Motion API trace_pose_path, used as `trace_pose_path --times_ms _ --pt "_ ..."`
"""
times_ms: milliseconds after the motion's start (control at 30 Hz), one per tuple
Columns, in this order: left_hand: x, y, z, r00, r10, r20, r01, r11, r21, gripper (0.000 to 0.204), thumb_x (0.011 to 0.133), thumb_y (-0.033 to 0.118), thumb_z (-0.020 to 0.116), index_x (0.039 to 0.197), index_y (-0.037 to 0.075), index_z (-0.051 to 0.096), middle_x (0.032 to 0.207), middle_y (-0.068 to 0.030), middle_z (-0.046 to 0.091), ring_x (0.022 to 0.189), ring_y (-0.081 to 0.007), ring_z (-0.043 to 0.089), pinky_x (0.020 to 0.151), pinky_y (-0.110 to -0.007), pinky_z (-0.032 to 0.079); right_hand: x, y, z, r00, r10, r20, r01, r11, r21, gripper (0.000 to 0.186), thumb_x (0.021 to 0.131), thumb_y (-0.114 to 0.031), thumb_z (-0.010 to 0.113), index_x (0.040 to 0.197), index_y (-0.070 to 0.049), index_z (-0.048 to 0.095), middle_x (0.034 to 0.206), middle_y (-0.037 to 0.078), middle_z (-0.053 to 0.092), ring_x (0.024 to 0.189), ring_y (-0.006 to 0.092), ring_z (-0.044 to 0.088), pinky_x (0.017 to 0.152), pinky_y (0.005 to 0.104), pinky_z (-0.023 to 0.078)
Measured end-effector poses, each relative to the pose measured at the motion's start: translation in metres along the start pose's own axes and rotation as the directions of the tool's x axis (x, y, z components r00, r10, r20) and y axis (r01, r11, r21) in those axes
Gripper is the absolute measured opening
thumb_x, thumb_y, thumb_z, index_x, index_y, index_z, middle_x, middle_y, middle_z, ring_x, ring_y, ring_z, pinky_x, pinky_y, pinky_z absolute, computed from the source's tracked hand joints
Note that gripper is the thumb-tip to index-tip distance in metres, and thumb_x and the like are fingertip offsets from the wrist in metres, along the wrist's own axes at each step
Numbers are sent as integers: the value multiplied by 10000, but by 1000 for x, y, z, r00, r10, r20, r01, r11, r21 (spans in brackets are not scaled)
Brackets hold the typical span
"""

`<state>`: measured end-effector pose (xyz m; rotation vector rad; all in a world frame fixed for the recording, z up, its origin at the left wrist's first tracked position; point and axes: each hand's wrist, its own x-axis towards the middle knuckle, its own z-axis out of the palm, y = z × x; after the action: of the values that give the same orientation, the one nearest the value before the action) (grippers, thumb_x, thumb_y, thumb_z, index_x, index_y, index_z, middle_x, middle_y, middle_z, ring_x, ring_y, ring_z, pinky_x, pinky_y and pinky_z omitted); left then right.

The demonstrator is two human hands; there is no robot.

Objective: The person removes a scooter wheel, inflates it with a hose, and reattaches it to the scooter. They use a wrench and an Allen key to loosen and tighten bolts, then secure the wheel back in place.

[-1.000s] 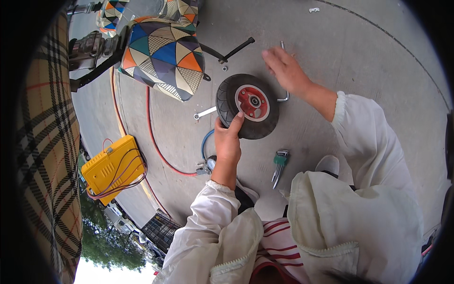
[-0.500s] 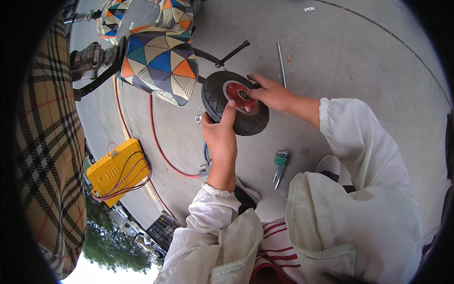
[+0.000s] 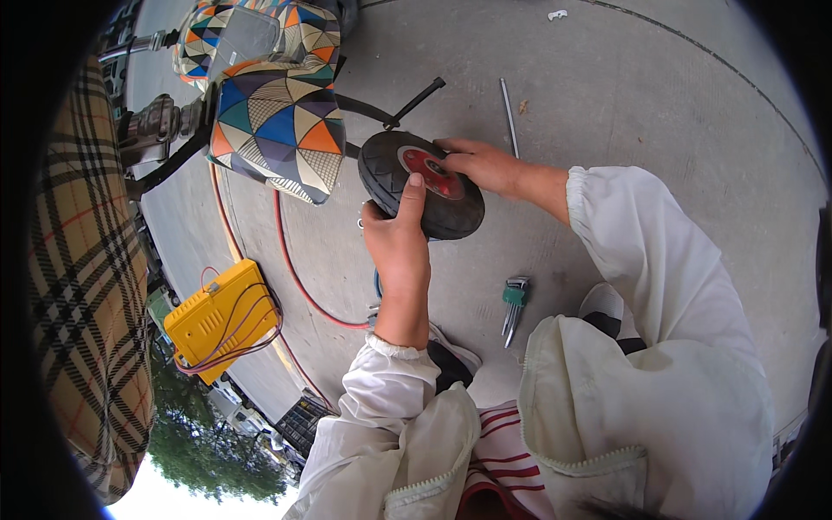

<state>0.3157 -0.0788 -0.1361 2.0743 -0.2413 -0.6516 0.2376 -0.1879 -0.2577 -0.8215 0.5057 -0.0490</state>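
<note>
A black rubber wheel with a red hub (image 3: 451, 212) is held tilted off the ground. My left hand (image 3: 394, 238) grips its left lower side, with the thumb raised toward the hub. My right hand (image 3: 485, 169) is closed on its upper right side, thumb near the hub's centre. Behind the wheel lies a long metal bar (image 3: 507, 108); a small wrench end peeks out beside my left hand. Below the wheel, a set of hex keys in a green holder (image 3: 515, 299) lies on the concrete.
Frames covered in patterned cloth (image 3: 273, 121) and a black bracket (image 3: 407, 108) stand at upper left, beside plaid fabric (image 3: 95, 260). A yellow case (image 3: 217, 312) with wires and red hoses (image 3: 295, 277) lie lower left. A small white piece (image 3: 557, 15) lies far back.
My right hand has come down onto the wheel and taken hold of it. The wheel has moved up-left and tilted, with my left hand shifting along with it.
</note>
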Motion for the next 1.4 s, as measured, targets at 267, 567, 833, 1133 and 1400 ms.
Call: trace_pose_path --times_ms 267,567,833,1133,1400 --pt "2 -6 0 999 50 -11 -49 998 35 476 841 330 725 1019 -53 505 882 -106 607 683 -123 590 525 -231 459 -23 -50 13 999 -11 37 12 1000 -10 601 906 -267 528 1408 34 391 1355 177 489 1240 247 470 1055 320 341" --pt "-1 8 7 999 32 -22 -32 999 26 434 858 245 704 1052 -89 506 987 -144 609 833 -165 613 740 -258 505 21 -55 -16 565 -822 69 424 218 -879 483 741 -182 698 1206 -107 592 1210 127 542 1168 329 489 1067 424 305" --pt "7 2 8 995 103 -6 -103 994 -35 452 816 271 769 968 -71 518 922 -120 602 779 -139 582 700 -260 510 59 -41 -18 683 -688 247 454 135 -881 276 778 -233 699 1031 -127 664 951 50 643 1010 243 587 953 386 361" --pt "6 14 14 994 83 -70 -86 996 -39 433 825 251 761 971 -75 516 927 -128 616 790 -135 586 700 -254 505 47 -89 -5 681 -605 413 328 -252 -910 153 760 -288 692 816 -148 717 856 26 610 931 204 568 853 344 379" --pt "28 15 15 976 197 -95 -202 978 -45 468 818 284 761 958 -83 509 924 -122 615 788 -131 577 700 -239 494 49 -98 -4 701 -553 450 331 -307 -892 146 758 -290 685 811 -161 727 854 20 605 947 200 565 860 336 381"
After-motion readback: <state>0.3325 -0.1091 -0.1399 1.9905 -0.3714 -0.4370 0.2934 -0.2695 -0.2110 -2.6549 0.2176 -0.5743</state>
